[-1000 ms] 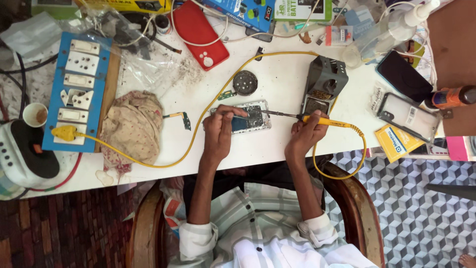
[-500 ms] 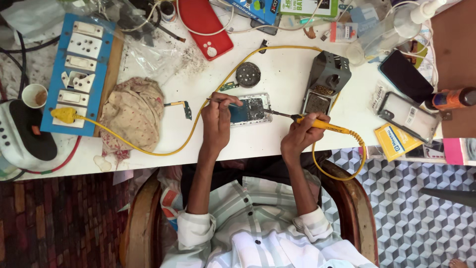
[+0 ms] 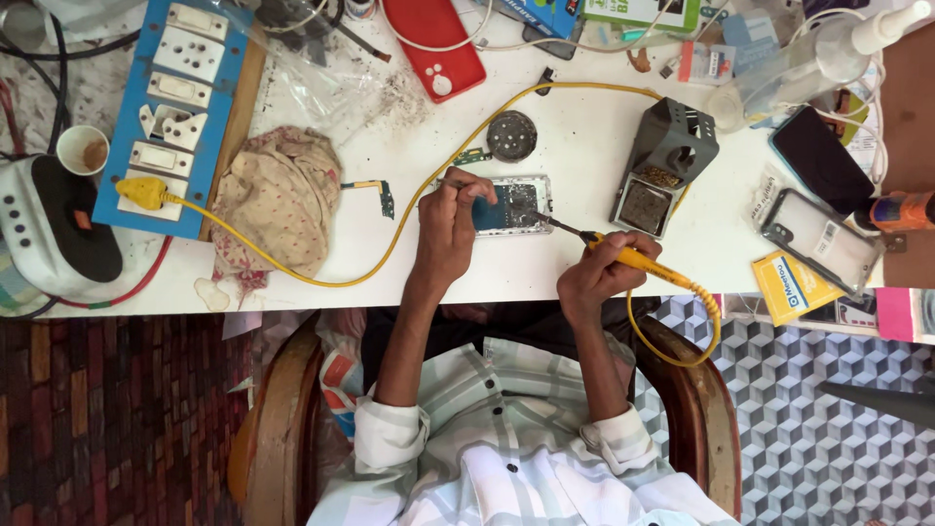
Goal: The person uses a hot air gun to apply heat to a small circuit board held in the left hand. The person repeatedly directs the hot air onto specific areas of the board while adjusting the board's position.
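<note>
An opened phone (image 3: 516,205) lies flat on the white table (image 3: 584,136), its insides showing. My left hand (image 3: 450,226) rests on its left part and pinches a thin tool against it. A yellow soldering iron (image 3: 623,255) is gripped in my right hand (image 3: 596,275), with the dark tip touching the phone's right edge. The iron's yellow cable (image 3: 409,234) runs left across the table to a plug in a blue switch board (image 3: 175,107).
A grey soldering stand (image 3: 667,166) sits right of the phone, a round tin (image 3: 511,134) behind it. A crumpled cloth (image 3: 278,200), a small circuit strip (image 3: 375,193), a red phone case (image 3: 433,44), other phones (image 3: 823,239), a spray bottle (image 3: 808,58) and a paper cup (image 3: 83,148) lie around.
The view has shifted, so everything sits a little lower in the frame. Both hands stay on the phone, and the iron's tip has come onto the phone's right edge.
</note>
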